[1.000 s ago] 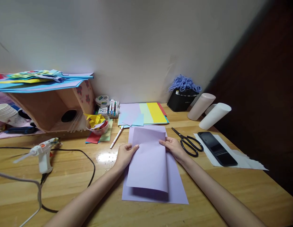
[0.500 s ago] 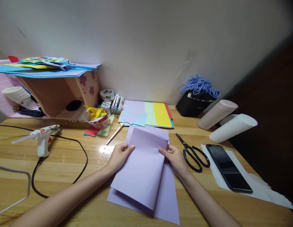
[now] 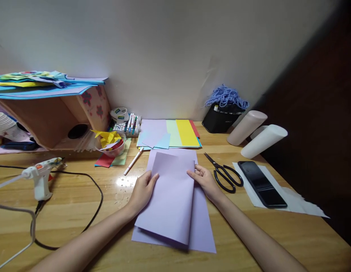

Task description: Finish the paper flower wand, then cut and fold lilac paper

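Nearest the viewer, on the wooden tabletop (image 3: 79, 196), lies a lilac sheet (image 3: 175, 196), its near end folded over into a raised flap that reaches toward the far edge. Left hand (image 3: 143, 190): grip closed on the flap's left edge near its far corner. Right hand (image 3: 205, 181): grip closed on the flap's right edge, thumb on top. Both forearms enter from the near side.

Left of the sheet, a black cable (image 3: 93, 211) loops to a white glue gun (image 3: 39, 177) standing upright. Right of the sheet, black scissors (image 3: 226, 175) lie just beside the right hand; beyond them a dark phone (image 3: 262, 184) rests on white paper (image 3: 300, 202).

Farther off, a white pen (image 3: 133, 161) lies by a bowl of scraps (image 3: 111, 145). A fanned stack of coloured paper (image 3: 181, 132) sits at the wall, and a black holder (image 3: 222, 121) topped with blue yarn stands to its right.
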The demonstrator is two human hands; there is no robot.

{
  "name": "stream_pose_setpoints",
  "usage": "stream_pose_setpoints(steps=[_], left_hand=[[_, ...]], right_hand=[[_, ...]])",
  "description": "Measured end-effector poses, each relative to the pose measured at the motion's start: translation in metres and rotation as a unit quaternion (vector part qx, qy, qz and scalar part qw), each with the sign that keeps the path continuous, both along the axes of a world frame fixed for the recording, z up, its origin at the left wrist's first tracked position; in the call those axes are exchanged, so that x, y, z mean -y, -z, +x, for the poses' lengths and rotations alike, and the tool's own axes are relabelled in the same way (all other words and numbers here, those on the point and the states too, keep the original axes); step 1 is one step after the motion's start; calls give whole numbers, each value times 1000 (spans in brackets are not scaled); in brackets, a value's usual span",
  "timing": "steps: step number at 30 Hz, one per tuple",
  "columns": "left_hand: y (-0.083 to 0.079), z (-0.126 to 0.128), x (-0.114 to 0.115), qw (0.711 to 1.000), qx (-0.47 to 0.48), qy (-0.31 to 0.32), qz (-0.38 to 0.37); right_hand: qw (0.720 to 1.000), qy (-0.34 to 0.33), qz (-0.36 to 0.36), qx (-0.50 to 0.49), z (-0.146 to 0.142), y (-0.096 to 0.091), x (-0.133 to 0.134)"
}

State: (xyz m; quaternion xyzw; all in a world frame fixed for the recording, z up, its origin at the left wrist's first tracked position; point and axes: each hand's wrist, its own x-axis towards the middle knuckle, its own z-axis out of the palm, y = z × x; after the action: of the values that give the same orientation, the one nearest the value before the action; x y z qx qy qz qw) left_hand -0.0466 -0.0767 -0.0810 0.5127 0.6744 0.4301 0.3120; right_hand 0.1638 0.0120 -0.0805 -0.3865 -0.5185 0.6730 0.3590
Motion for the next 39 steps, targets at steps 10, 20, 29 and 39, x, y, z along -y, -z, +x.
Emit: stream_pose_setpoints(steps=[10,20,29,39], left_hand=[[-1,1,0,999,-53,3,3],[0,1,0,1000,-28,9,5],[-1,1,-1,999,-39,11,8],[1,-1,-2,1000,-19,19,-8]], right_hand=[[1000,18,0,13,3,2,-3],[996,90,19,5,5,8,-9],[994,110,10,17,7,9,-12],[995,96,14,7,6,4,-8]])
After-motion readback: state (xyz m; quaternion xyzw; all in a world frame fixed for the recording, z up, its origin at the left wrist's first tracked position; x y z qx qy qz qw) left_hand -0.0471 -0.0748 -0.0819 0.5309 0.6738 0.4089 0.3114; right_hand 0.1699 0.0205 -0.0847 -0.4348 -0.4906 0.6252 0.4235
